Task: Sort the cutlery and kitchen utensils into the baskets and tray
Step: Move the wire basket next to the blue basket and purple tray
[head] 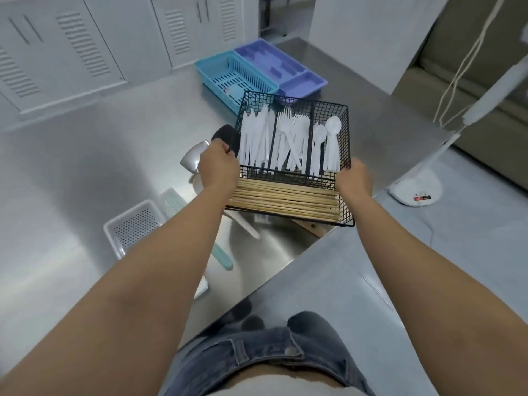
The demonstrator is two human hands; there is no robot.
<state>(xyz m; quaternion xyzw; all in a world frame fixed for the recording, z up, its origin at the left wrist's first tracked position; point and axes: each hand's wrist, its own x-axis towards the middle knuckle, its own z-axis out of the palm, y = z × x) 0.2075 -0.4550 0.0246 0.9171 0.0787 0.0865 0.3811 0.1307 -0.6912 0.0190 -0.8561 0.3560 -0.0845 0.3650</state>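
I hold a black wire basket [344,132] off the steel table with both hands. My left hand [218,165] grips its left side and my right hand [354,178] grips its right side. Its compartments hold white plastic knives [257,135], forks [291,138] and spoons [328,141], and wooden chopsticks [283,200] lie across the near section. Behind it sit a blue slotted basket [228,74] and a purple cutlery tray [285,64]. A white perforated basket [134,224] stands near left.
Partly hidden under the wire basket lie a metal ladle [193,158], a black utensil [225,134], a white spatula [245,224] and a teal-handled tool [223,257]. The steel table [85,167] ends at right; a white lamp stand [414,187] is on the floor.
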